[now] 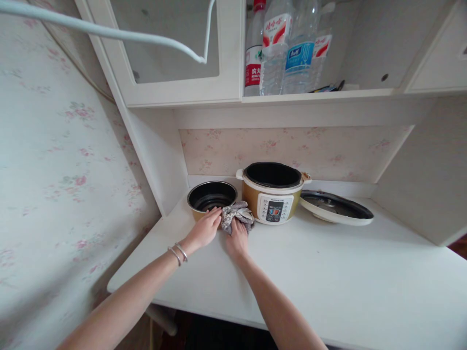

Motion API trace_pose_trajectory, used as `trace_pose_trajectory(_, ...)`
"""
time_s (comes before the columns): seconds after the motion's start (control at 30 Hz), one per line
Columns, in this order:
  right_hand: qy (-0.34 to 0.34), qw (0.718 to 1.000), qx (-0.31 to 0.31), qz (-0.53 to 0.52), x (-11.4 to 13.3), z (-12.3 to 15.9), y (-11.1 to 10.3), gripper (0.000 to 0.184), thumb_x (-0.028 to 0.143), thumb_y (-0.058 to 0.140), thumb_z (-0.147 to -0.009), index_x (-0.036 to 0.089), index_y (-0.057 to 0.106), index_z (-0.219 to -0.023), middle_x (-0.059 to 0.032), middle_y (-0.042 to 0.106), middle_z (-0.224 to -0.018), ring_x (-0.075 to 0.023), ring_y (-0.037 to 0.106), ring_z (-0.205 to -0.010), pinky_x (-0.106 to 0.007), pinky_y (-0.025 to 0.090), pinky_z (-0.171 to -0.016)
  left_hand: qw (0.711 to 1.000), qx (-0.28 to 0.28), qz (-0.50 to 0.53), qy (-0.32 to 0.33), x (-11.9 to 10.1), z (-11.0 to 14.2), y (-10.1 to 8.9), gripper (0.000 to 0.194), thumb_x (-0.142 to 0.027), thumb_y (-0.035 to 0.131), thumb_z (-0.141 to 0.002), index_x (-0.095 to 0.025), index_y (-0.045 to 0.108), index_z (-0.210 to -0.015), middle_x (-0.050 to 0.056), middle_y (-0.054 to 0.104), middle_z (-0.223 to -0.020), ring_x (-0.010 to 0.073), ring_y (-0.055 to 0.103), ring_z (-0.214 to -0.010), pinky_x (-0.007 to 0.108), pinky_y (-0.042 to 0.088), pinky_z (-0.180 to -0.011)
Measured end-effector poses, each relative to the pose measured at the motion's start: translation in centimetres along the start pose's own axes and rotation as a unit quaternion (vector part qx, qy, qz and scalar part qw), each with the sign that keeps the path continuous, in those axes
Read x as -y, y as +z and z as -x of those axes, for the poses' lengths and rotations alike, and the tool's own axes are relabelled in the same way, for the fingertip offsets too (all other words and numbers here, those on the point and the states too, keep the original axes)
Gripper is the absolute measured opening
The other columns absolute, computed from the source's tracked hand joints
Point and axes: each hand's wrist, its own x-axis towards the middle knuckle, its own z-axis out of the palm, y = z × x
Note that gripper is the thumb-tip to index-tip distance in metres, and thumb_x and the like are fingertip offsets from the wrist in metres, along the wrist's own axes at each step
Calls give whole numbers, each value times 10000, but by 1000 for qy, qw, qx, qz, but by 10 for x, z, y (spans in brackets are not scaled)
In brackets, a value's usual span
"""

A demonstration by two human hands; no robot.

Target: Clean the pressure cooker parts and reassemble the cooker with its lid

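Observation:
A round cooker inner pot (197,212), black inside with a gold outer wall, stands on the white counter. My left hand (207,228), with two silver bangles at the wrist, holds its near rim; the fingertips reach the edge of a cloth. That crumpled grey patterned cloth (238,212) is bunched under my right hand (238,239), against the pot's right side. Its fingers press into the folds and are partly hidden. Just right of the cloth sits the gold and white electric cooker body (250,194), uncovered, with a control panel facing me.
The cooker lid (350,219) lies upside down right of the cooker body. Several plastic bottles (274,58) stand on the shelf above. A white cable (146,36) hangs across the upper left, before a glass-fronted cabinet door (182,90). The counter (328,277) extends right; floral wall at left.

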Motion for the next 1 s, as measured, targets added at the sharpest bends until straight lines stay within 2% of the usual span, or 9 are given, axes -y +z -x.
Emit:
trace_pose_trajectory(0.1,-7,1000,-3,-12,1,2,-1,535,99,417,-745,164,502,-1269,-97,581,-1217,-220,475,-1167,-361,258,-1059,999,14,40,30,-19,-8,-3,472,-376,253,-969,-180,495,-1323,64,511,-1370,167,443,-1285,364,330,-1101)
trace_pose_trajectory(0.2,-8,1000,-3,-11,0,2,-1,575,83,427,-717,161,492,-1283,-96,576,-1237,-221,460,-1196,-372,246,-1073,997,-32,39,53,-13,-20,-25,444,-384,265,-965,-193,569,-1225,53,594,-1269,162,526,-1194,337,392,-1051)
trace_pose_trajectory(0.27,-6,1000,1,-6,-2,1,0,634,69,435,-689,143,462,-1318,-107,553,-1276,-224,439,-1226,-378,236,-1083,996,-80,1,39,9,-29,-46,437,-385,267,-961,-186,590,-1178,61,616,-1222,172,546,-1158,344,403,-1036)
trace_pose_trajectory(0.33,-2,1000,8,-3,-3,1,2,663,64,437,-672,126,452,-1332,-118,539,-1297,-224,432,-1240,-376,227,-1091,993,-104,-52,-2,41,-32,-63,452,-392,265,-956,-163,583,-1181,83,612,-1218,190,554,-1145,359,408,-1028)
trace_pose_trajectory(0.43,2,1000,16,-5,-4,0,2,688,62,436,-653,120,450,-1339,-118,534,-1307,-219,430,-1247,-366,204,-1104,988,-65,-133,-43,88,-25,-77,494,-399,277,-943,-104,575,-1205,134,568,-1282,230,513,-1209,396,365,-1065)
trace_pose_trajectory(0.53,3,1000,17,-13,-3,0,0,695,57,428,-645,126,454,-1337,-107,540,-1302,-213,431,-1243,-363,190,-1108,988,-2,-150,-31,110,-8,-75,499,-396,257,-948,-129,597,-1196,106,556,-1316,214,480,-1254,382,330,-1095)
trace_pose_trajectory(0.63,1,1000,13,-16,-1,0,-2,661,61,420,-667,127,467,-1323,-110,557,-1272,-221,443,-1219,-367,213,-1094,989,-12,-141,-35,103,6,-65,491,-407,253,-953,-164,621,-1169,89,591,-1277,203,515,-1222,364,366,-1072)
trace_pose_trajectory(0.77,16,1000,-6,-9,1,1,-4,599,87,419,-703,125,477,-1298,-128,561,-1238,-250,465,-1162,-390,282,-1046,989,-50,-135,-27,73,17,-52,440,-396,280,-956,-212,634,-1142,75,628,-1225,213,528,-1208,378,425,-1023)
trace_pose_trajectory(1.0,15,999,-28,-4,-1,3,-1,539,104,411,-716,125,504,-1246,-133,558,-1203,-259,473,-1115,-418,309,-1020,988,-71,-137,-11,33,35,-33,449,-360,280,-964,-166,580,-1235,99,572,-1298,241,445,-1281,413,450,-1013)
